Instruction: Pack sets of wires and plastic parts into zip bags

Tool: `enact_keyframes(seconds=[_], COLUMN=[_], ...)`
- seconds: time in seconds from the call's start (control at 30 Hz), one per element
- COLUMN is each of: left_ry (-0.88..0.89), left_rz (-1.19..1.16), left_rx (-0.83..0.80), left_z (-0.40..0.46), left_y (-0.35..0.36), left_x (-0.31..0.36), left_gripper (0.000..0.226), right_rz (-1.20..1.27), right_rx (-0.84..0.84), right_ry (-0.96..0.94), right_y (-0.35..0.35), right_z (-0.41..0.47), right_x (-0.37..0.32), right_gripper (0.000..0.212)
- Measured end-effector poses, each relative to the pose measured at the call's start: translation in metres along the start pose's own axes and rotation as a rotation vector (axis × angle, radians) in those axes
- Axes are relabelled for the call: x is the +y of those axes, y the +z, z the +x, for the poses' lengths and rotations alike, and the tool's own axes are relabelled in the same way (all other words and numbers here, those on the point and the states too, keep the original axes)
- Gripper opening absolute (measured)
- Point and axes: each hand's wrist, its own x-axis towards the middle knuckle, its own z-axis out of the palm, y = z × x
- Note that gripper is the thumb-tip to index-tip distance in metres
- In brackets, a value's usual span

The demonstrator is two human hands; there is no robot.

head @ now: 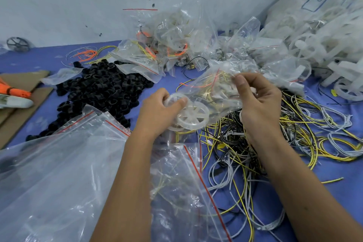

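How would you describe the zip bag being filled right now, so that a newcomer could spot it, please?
Start at the blue table. At its centre, both hands hold up one clear zip bag: left hand, right hand. Unlike the flat empty bags nearby, it holds a white spoked plastic wheel and wires.

Both bare forearms reach forward, left hand (160, 112) and right hand (259, 102) raised with fingers curled, pinching.
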Motion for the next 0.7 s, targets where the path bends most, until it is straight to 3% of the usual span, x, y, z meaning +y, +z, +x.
enact_keyframes(seconds=[0.2,0.33,0.4,0.57,0.7], left_ry=[0.076,0.013,-0.018,-0.042,-0.088], left_rz=[-0.005,-0.191,-0.311,-0.545,-0.669], left_rx=[0.026,0.114,0.156,0.171,0.071], left_z=[-0.001,0.002,0.003,0.0,-0.004], left_y=[0.005,0.006,0.006,0.017,0.025], left_x=[0.002,0.002,0.005,0.024,0.034], left_gripper=[0.05,0.044,0.043,0.044,0.068], right_rz=[-0.078,-0.208,-0.168,0.074,0.335], right_rx=[-0.044,-0.072,-0.115,-0.338,-0.429], right_ry=[-0.035,0.051,0.067,0.217,0.467], right_y=[0.0,0.002,0.005,0.016,0.019], right_z=[-0.003,-0.01,-0.011,-0.019,-0.02], right_x=[-0.003,-0.002,-0.002,-0.004,-0.005], right_gripper=[0.021,0.07,0.081,0.066,0.075])
